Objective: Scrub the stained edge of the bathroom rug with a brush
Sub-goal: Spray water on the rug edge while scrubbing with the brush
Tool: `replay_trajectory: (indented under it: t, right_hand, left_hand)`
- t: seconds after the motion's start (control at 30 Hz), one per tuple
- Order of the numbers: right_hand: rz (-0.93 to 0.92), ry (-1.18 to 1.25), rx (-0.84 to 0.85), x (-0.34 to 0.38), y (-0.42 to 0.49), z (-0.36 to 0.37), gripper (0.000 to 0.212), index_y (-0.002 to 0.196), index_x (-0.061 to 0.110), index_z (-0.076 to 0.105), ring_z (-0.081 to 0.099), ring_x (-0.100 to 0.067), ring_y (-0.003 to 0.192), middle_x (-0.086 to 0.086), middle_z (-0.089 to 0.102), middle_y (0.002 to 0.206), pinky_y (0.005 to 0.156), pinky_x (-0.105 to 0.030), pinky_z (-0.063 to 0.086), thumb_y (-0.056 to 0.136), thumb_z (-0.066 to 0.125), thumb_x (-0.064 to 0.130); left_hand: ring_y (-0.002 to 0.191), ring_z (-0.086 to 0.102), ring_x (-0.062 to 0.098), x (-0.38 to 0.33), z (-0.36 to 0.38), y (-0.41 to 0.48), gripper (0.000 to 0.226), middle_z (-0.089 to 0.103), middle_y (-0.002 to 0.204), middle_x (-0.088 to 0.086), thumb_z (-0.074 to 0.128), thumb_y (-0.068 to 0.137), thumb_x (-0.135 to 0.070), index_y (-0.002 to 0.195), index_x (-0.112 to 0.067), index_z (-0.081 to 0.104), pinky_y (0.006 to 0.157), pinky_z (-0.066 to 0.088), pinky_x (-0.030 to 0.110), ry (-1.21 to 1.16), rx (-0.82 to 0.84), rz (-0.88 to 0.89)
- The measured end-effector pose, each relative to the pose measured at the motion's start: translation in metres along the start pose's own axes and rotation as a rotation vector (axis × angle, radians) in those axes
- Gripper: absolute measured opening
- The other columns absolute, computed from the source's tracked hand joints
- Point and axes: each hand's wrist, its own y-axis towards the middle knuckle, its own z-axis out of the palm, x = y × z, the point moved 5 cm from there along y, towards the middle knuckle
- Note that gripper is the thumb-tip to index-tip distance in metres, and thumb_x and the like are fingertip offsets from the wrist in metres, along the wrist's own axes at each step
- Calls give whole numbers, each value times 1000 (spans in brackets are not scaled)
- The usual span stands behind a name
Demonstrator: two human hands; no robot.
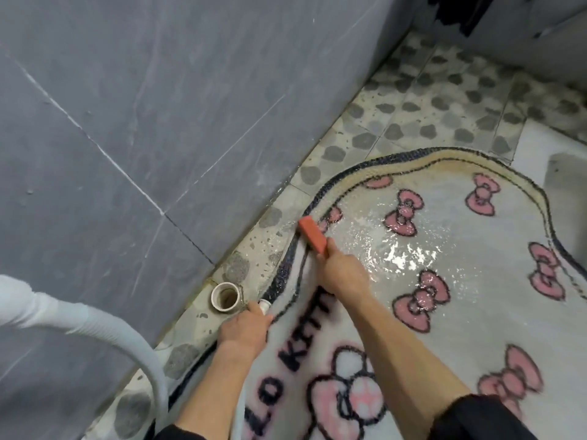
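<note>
Brush [313, 235] on wet rug [476, 328] border
Left hand [247, 327] curls round a white hose end [264, 304] at the rug's left edge, just beside an open pipe [226, 296]. Farther along that edge, right hand [344, 276] grips the orange brush against the dark border; yellowed trim [444, 157] lines the rug's far edge.

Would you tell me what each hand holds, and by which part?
Right hand grips the red brush by its near end; left hand holds the white hose near its tip.

The head-worn camera looks steeply down, close over the wet rug [482, 296] beside the wall [127, 122].
</note>
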Motion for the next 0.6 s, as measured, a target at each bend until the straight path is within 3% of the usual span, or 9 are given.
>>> replay_trajectory:
  t: [0.1,0.17,0.27,0.33,0.4,0.47,0.53,0.6]
  right_hand:
    - [83,208,71,9,-4,11,47,144,30,36,65,-35,94,-12,69,106,79,-39,53,99,36,41]
    - [63,226,75,-7,-24,1,38,132,27,44,65,-34,92,-11,69,107,81,-41,55,99,35,43]
    - [47,158,69,-49,-37,-32,33,126,24,48,64,-31,84,-11,69,102,77,-38,55,100,37,42]
    - [57,167,55,-76,-45,-61,38,133,22,48,63,-29,82,-11,69,104,72,-33,50,101,39,41]
    - [64,212,22,-96,-54,-85,38,133,20,50,59,-26,74,-9,67,98,63,-30,45,102,40,40]
    - [54,238,19,-106,-64,-102,37,131,20,52,60,-26,72,-4,65,89,61,-30,45,102,40,40]
    - [22,258,40,-108,-73,-117,38,132,22,51,61,-26,72,-2,64,85,65,-32,48,102,40,40]
    - [-1,303,72,-103,-83,-136,39,135,24,50,59,-25,70,-1,63,84,65,-34,50,101,40,40]
  left_hand:
    - [127,55,33,3,2,-3,48,55,140,17,27,109,-41,142,-7,32,98,44,37,-64,72,-16]
    - [123,56,34,3,-6,-9,47,55,139,18,34,107,-36,144,-7,35,98,45,37,-161,137,0]
    - [101,62,24,2,-37,-24,36,65,118,10,40,104,-45,118,-15,54,88,50,32,-462,69,37]
    - [80,60,17,-6,-74,-50,25,62,94,7,40,105,-45,96,-24,49,69,54,23,-654,2,22]
    - [85,62,22,-18,-106,-69,30,64,94,5,40,105,-48,103,-20,52,72,50,25,-709,-55,30]
    - [96,58,27,-28,-129,-82,36,63,99,3,36,106,-47,106,-16,55,77,39,30,-584,-74,87]
    - [119,56,32,-35,-148,-94,54,61,130,12,33,105,-52,130,-8,52,91,40,35,-455,-117,59]
    - [132,48,34,-45,-168,-113,66,48,148,15,29,103,-56,146,-8,42,105,37,39,-434,-117,1]
